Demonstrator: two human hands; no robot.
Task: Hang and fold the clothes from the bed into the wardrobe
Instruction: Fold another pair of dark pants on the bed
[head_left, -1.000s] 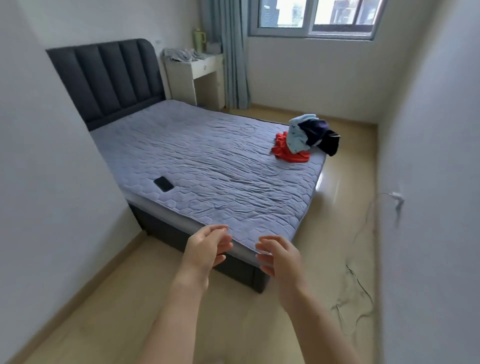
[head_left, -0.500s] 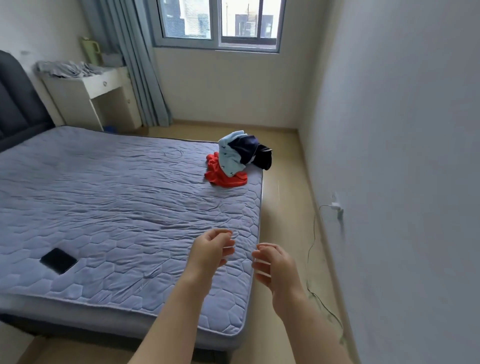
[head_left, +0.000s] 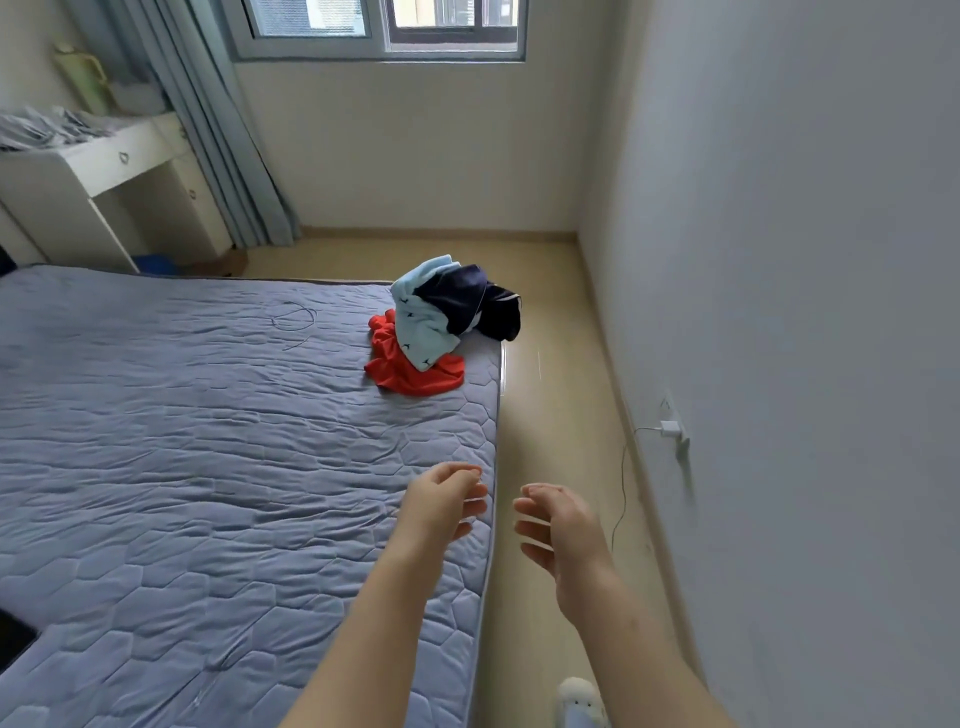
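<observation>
A small heap of clothes sits at the far right corner of the bed (head_left: 208, 467): a red garment (head_left: 415, 371) underneath, a light blue one (head_left: 421, 317) with small dark marks over it, and a dark navy one (head_left: 475, 301) hanging partly over the mattress edge. My left hand (head_left: 444, 501) hovers above the bed's right edge, fingers loosely curled and holding nothing. My right hand (head_left: 558, 519) floats over the floor strip beside the bed, fingers also relaxed and bare. Both hands are well short of the heap. No wardrobe is in view.
A narrow strip of wooden floor (head_left: 550, 415) runs between the bed and the right wall. A charger and cable (head_left: 670, 428) hang from a wall socket. A white desk (head_left: 98, 182) and grey curtain (head_left: 223, 130) stand at the far left. A thin wire loop (head_left: 293, 319) lies on the mattress.
The view has swung right and moved along the bed's foot toward the clothes heap, which now looks closer. Both hands stay raised in front, holding nothing.
</observation>
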